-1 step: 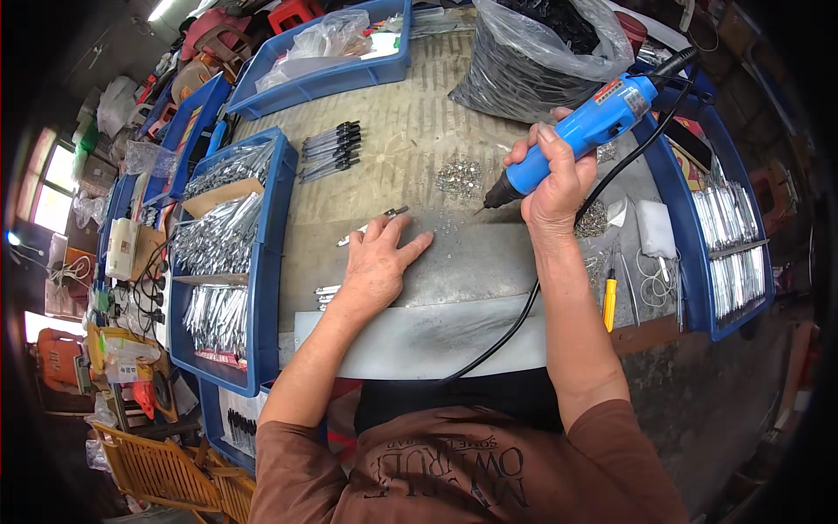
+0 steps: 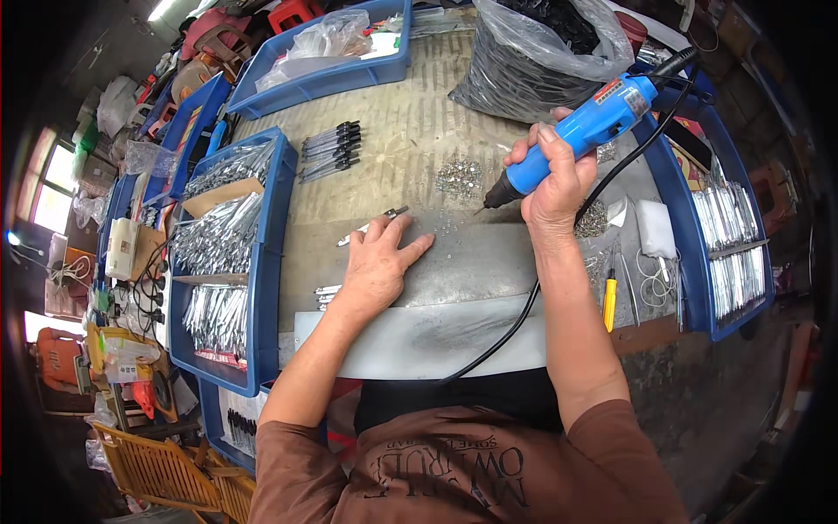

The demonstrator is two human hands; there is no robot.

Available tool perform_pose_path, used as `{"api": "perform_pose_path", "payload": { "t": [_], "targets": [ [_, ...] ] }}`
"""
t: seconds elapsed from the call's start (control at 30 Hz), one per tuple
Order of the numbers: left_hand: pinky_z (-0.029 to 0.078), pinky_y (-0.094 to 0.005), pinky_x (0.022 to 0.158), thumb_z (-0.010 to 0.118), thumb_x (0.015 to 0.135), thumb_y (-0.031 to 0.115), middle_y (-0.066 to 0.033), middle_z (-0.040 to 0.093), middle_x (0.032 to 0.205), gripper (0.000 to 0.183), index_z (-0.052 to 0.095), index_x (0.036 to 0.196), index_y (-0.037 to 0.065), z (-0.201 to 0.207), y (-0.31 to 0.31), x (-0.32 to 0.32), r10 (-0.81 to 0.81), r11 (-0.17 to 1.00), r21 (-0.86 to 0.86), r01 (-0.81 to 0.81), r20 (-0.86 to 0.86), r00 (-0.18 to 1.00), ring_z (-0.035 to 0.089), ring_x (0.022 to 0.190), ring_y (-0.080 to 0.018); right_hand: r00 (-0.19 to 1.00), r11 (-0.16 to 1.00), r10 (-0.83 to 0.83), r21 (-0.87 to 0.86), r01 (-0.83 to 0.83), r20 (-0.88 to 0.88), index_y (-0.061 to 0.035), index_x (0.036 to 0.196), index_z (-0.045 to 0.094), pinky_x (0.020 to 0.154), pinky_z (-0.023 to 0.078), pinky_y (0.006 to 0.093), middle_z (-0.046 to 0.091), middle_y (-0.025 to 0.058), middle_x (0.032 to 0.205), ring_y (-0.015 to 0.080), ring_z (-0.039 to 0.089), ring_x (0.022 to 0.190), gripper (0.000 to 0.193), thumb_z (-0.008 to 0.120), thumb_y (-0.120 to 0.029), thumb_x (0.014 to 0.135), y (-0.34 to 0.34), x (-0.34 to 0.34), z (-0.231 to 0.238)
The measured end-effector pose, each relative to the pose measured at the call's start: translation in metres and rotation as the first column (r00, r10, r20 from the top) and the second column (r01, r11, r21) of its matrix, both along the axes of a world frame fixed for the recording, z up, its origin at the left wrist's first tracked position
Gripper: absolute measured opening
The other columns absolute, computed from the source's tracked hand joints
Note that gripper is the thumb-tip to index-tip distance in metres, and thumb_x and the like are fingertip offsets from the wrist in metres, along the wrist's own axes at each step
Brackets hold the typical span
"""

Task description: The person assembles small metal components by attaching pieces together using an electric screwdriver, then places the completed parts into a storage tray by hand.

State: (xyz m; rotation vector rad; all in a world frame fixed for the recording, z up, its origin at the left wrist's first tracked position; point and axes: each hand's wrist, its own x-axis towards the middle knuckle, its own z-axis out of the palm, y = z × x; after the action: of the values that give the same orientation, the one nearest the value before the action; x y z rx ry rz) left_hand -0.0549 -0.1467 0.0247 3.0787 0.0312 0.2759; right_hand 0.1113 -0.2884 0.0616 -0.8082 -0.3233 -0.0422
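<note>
My right hand (image 2: 554, 179) is wrapped round a blue electric screwdriver (image 2: 580, 135), its dark nose and thin bit slanting down to the left over the worktable (image 2: 384, 166). My left hand (image 2: 379, 262) lies palm down on the table with thumb and fingers apart. Beneath its fingertips is a slim metal strip (image 2: 397, 212) with a dark end; the middle of it is hidden by the hand. Tiny metal parts lie scattered just right of the left fingertips. A pile of small shiny metal pieces (image 2: 460, 177) sits between the hands, farther back.
Blue bins of metal strips stand at left (image 2: 278, 218) and right (image 2: 690, 262). Dark-ended strips (image 2: 332, 148) lie in a row near the left bin. A plastic sack (image 2: 524, 83) of black parts stands behind. The black cord (image 2: 515, 327) loops past my right forearm, near a yellow-handled screwdriver (image 2: 609, 304).
</note>
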Motion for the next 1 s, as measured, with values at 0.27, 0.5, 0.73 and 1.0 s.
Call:
{"api": "perform_pose_path", "payload": {
  "t": [0.27, 0.5, 0.73, 1.0],
  "targets": [
    [0.034, -0.0397, 0.081, 0.047, 0.070, -0.001, -0.0088, 0.047, 0.118, 0.045, 0.060, 0.107, 0.020, 0.001, 0.000, -0.002, 0.043, 0.999, 0.000, -0.044, -0.032, 0.999, 0.042, 0.107, -0.0270, 1.000, 1.000, 0.000, 0.006, 0.000, -0.001, 0.0011, 0.105, 0.040, 0.049, 0.046, 0.0337, 0.050, 0.0092, 0.069, 0.0185, 0.052, 0.052, 0.036, 0.054, -0.011, 0.075, 0.000, 0.000, -0.001],
    [0.035, -0.0379, 0.081, 0.047, 0.070, -0.004, -0.0093, 0.048, 0.118, 0.044, 0.059, 0.108, 0.014, 0.000, 0.005, -0.008, 0.075, 0.995, -0.065, -0.076, -0.028, 0.997, 0.043, 0.105, -0.0267, 1.000, 0.999, 0.008, 0.048, -0.007, -0.013, 0.0014, 0.103, 0.040, 0.047, 0.045, 0.0315, 0.050, 0.0085, 0.068, 0.0178, 0.052, 0.050, 0.036, 0.056, -0.009, 0.073, 0.001, 0.000, 0.001],
    [0.035, -0.0371, 0.080, 0.048, 0.070, -0.005, -0.0099, 0.048, 0.118, 0.045, 0.059, 0.109, 0.015, -0.002, 0.007, -0.010, 0.069, 0.995, -0.072, -0.069, -0.004, 0.998, 0.043, 0.103, -0.0264, 1.000, 0.997, 0.013, 0.081, -0.011, -0.028, 0.0019, 0.101, 0.040, 0.045, 0.044, 0.0296, 0.049, 0.0074, 0.066, 0.0169, 0.052, 0.048, 0.037, 0.059, -0.007, 0.071, 0.002, -0.001, 0.002],
    [0.034, -0.0387, 0.083, 0.046, 0.071, -0.003, -0.0101, 0.048, 0.116, 0.045, 0.060, 0.108, 0.017, 0.002, 0.001, -0.012, 0.043, 0.998, -0.041, -0.043, -0.005, 0.999, 0.043, 0.105, -0.0276, 0.999, 0.995, 0.023, 0.095, -0.019, -0.036, 0.0016, 0.101, 0.040, 0.045, 0.045, 0.0301, 0.050, 0.0076, 0.067, 0.0173, 0.052, 0.048, 0.037, 0.059, -0.007, 0.071, 0.003, 0.000, 0.000]
  ]
}}
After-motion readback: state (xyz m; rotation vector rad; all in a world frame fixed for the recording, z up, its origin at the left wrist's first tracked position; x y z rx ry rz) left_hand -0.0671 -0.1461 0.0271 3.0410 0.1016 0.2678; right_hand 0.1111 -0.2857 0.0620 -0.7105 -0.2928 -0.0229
